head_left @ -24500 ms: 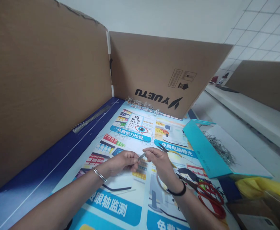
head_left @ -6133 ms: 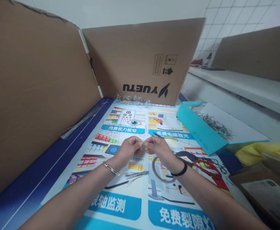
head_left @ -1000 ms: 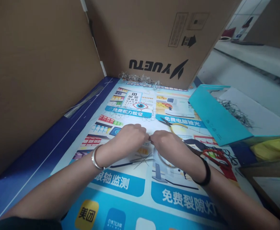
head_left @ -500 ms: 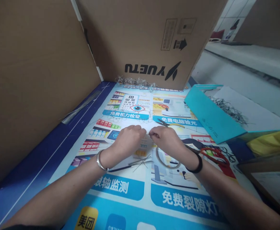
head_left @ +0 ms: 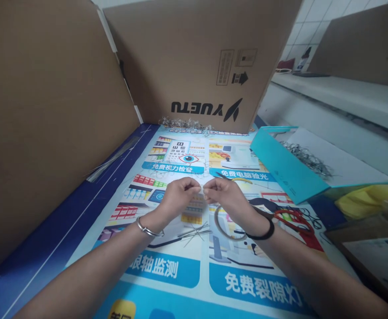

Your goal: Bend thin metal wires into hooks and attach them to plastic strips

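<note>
A printed sheet [head_left: 141,292] covers the work surface. Thin wires [head_left: 195,231] lie on it, just to the wearer's side of the fingertips, splayed, mostly running left to right, nearer the left hand [head_left: 178,198] than the right hand [head_left: 226,196]. A ring [head_left: 217,221] rests beside them, rightward. Both hands pinch thumb to fingers, tips nearly meeting; whether anything sits between, I cannot tell. Beyond the fingertips lie yellow-handled pliers [head_left: 242,180], then, farther right, a teal box [head_left: 289,168].
</note>
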Demonstrator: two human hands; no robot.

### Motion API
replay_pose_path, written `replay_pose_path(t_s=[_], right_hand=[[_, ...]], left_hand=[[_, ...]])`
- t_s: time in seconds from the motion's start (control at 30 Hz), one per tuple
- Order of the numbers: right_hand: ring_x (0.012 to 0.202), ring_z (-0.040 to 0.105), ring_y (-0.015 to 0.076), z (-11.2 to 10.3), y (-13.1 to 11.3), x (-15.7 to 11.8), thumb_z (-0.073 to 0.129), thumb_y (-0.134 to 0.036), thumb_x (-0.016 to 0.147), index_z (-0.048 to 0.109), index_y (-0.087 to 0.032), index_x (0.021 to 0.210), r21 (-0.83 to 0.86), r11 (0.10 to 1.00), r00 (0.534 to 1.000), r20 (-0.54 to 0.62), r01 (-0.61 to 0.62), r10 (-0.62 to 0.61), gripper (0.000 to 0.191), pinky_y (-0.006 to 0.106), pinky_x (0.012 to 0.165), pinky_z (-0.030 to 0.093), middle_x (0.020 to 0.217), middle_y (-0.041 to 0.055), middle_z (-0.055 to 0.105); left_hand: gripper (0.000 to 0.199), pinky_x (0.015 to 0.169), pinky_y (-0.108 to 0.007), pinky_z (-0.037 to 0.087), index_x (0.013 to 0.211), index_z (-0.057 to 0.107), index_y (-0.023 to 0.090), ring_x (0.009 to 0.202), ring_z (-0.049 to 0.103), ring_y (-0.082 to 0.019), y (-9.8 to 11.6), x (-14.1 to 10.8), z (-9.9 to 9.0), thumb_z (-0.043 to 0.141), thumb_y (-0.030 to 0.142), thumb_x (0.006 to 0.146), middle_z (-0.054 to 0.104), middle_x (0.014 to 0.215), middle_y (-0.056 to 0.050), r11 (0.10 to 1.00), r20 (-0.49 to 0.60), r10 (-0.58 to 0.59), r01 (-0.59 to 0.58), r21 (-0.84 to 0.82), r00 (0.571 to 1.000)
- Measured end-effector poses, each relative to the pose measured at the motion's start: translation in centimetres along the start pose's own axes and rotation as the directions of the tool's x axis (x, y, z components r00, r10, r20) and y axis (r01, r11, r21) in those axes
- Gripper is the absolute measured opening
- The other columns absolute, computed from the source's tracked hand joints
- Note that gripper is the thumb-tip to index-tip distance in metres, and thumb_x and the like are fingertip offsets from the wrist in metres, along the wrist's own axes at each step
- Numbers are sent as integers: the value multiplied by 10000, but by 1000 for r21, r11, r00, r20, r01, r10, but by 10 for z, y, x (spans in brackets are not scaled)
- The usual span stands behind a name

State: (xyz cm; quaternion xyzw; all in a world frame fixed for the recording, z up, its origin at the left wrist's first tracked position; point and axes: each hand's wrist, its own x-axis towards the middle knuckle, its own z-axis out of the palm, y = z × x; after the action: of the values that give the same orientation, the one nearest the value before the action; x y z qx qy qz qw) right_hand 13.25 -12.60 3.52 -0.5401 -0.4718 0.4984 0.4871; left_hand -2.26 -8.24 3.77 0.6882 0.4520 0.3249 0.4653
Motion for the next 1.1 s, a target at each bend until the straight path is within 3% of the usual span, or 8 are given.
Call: replay_pose_path(t_s=[0.17, 0.5, 0.87, 1.1], right_hand=[[590, 565, 108, 4, 1, -4, 686, -349, 662, 609, -164, 740, 62, 998, 999, -25, 34, -33, 214, 274, 610, 494, 641, -22, 584], [598, 566, 110, 7, 2, -6, 689, -343, 668, 590, -173, 736, 107, 994, 999, -26, 36, -33, 208, 278, 623, 482, 645, -27, 587], [583, 555, 106, 5, 4, -5, 690, -342, 657, 582, -174, 725, 126, 992, 999, -12, 31, -30, 211, 263, 597, 465, 616, -31, 582], [576, 555, 109, 8, 2, -7, 684, -336, 662, 571, -174, 712, 122, 992, 999, -24, 30, -28, 204, 265, 592, 466, 611, -26, 582]], left_hand=[[114, 532, -214, 427, 719, 612, 164, 523, 507, -90, -2, -3, 6, 631, 276, 713, 579, 628, 28, 968, 13, -77, 77, -240, 997], [151, 568, -223, 437, 706, 606, 144, 564, 536, -100, 1, -8, 11, 660, 284, 701, 600, 642, 6, 916, 15, -87, 86, -393, 996], [158, 563, -218, 419, 700, 611, 142, 570, 511, -98, 3, -7, 7, 658, 293, 707, 587, 635, 8, 928, 73, -61, 83, -364, 995], [153, 570, -220, 429, 715, 603, 144, 568, 528, -97, 1, -6, 10, 656, 287, 702, 594, 629, 13, 925, 32, -79, 85, -370, 996]])
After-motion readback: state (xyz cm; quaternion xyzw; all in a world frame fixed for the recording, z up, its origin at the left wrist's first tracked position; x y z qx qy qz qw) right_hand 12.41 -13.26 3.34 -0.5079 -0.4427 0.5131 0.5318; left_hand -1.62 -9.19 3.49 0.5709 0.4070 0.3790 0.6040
